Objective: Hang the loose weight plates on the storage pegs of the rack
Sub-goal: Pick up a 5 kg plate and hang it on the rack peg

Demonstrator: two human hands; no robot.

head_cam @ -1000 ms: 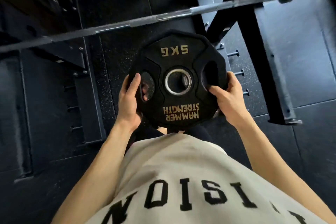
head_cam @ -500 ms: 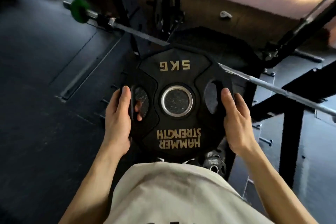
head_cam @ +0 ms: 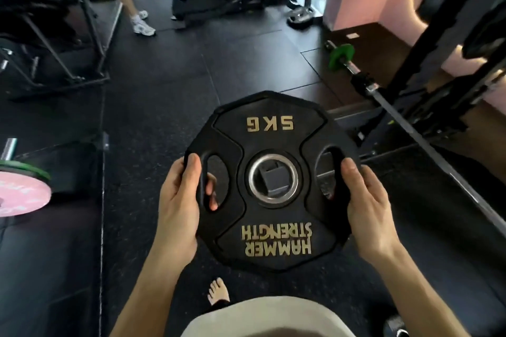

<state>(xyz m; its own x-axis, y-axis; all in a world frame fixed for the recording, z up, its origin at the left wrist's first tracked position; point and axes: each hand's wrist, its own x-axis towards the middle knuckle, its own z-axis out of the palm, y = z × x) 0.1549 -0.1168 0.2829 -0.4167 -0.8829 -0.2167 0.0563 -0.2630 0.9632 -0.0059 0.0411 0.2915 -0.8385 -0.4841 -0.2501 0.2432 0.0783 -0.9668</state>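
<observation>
Carrying the weight plate (head_cam: 269,180) at waist height, left hand (head_cam: 178,205) and right hand (head_cam: 367,208) each curled through a side slot, the person has turned from the rack (head_cam: 449,68) towards open floor (head_cam: 164,90); hanging is judged still pending

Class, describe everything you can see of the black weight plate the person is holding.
The weight plate is black, many-sided and looks rubber-coated, with gold lettering "5KG" and "HAMMER STRENGTH" that reads upside down from the head camera. A silver metal ring lines its centre hole, and an oval grip slot sits on each side. It is held in the air above the dark floor, its face towards the camera. The left hand grips its left edge with fingers through the slot; the right hand grips the right edge.
</observation>
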